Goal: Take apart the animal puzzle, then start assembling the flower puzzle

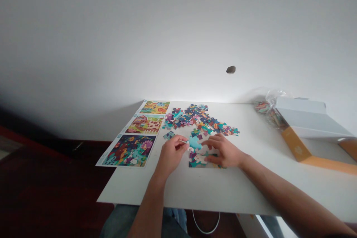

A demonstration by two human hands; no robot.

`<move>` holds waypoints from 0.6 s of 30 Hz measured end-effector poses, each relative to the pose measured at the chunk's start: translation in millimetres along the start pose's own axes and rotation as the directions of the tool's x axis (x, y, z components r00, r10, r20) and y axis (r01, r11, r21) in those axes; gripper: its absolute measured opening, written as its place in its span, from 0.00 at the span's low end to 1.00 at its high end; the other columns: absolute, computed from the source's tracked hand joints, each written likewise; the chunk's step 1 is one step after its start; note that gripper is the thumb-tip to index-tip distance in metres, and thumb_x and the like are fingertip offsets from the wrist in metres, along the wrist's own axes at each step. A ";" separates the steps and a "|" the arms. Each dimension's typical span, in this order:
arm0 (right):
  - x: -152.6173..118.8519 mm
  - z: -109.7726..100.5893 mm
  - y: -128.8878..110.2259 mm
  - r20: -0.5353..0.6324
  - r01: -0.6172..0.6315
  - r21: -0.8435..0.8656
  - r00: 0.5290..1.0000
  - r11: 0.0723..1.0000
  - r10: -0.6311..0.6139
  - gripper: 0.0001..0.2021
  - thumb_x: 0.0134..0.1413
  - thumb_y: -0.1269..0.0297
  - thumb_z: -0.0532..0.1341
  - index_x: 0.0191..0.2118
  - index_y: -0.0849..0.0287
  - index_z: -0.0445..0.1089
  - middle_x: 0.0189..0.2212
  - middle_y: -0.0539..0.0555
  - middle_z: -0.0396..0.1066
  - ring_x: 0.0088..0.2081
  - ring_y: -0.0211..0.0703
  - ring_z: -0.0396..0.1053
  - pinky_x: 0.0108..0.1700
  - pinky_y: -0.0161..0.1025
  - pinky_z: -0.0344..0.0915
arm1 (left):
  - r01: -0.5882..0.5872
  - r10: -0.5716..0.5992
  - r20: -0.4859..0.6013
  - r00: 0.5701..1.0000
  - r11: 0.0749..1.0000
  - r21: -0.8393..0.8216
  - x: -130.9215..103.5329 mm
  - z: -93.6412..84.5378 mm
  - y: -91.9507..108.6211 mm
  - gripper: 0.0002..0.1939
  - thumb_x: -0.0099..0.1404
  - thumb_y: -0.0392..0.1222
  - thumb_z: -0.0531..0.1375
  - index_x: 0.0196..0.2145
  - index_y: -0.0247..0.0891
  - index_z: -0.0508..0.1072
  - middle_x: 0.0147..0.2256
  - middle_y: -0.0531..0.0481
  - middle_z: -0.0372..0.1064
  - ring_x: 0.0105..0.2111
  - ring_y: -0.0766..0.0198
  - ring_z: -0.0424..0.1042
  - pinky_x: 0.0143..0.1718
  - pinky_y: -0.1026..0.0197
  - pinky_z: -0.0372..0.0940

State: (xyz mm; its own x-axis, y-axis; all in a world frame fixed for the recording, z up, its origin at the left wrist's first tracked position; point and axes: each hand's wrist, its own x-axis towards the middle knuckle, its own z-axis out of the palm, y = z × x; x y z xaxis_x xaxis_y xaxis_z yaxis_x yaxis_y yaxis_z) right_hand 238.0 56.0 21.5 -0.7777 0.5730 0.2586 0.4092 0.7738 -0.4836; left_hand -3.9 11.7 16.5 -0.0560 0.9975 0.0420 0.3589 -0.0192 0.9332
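My left hand [173,151] is closed in a pinch on a jigsaw puzzle piece [183,141], seen nearly edge-on. Just right of it lies a turquoise puzzle piece [195,142], above a small joined section of puzzle [197,159] with white and teal shapes. Over the right part of that section rests my right hand [224,151], its fingers apart. Its index fingertip is at the edge of the turquoise piece and its thumb lies over the joined section; part of the section is hidden beneath the hand. A loose piece [169,135] sits beyond my left hand.
Many loose puzzle pieces [195,116] are heaped toward the wall. A sheet with three pictures [128,150] overhangs the white table's [139,184] left edge. At right stand an open orange and white box [299,148] and a clear plastic bag [275,106] with contents.
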 end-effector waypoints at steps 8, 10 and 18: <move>1.6 -0.9 -2.3 -0.089 0.046 -0.008 0.995 0.999 -0.046 0.27 0.58 0.53 0.62 0.60 0.56 0.61 0.35 0.53 0.70 0.37 0.43 0.67 0.46 0.43 0.57 | -0.017 0.025 0.139 0.990 0.998 -0.058 -5.2 11.2 8.4 0.07 0.59 0.40 0.60 0.36 0.39 0.72 0.31 0.50 0.77 0.32 0.60 0.76 0.35 0.62 0.66; 1.7 0.7 -0.5 -0.092 0.045 -0.009 0.995 0.999 -0.046 0.26 0.58 0.52 0.62 0.59 0.56 0.62 0.35 0.53 0.70 0.37 0.43 0.67 0.45 0.43 0.57 | -0.020 0.030 0.146 0.989 0.998 -0.065 -5.0 11.7 9.4 0.07 0.59 0.40 0.60 0.36 0.39 0.72 0.31 0.49 0.77 0.33 0.60 0.76 0.35 0.62 0.66; 2.1 6.3 3.1 -0.136 0.029 -0.013 0.990 1.000 -0.030 0.25 0.54 0.49 0.65 0.52 0.58 0.66 0.34 0.53 0.70 0.37 0.43 0.67 0.45 0.42 0.58 | -0.037 0.047 0.154 0.987 0.997 -0.062 -5.3 16.1 10.9 0.11 0.60 0.41 0.60 0.41 0.38 0.73 0.31 0.49 0.76 0.32 0.61 0.75 0.34 0.63 0.66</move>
State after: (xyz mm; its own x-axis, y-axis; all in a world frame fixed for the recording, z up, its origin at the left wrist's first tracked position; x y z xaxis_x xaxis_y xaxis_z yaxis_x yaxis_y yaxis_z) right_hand 234.6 57.8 15.2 -0.7174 0.5809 0.3845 0.3931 0.7933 -0.4649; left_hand 15.4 7.3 20.6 0.1052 0.9940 0.0298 0.3027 -0.0606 0.9512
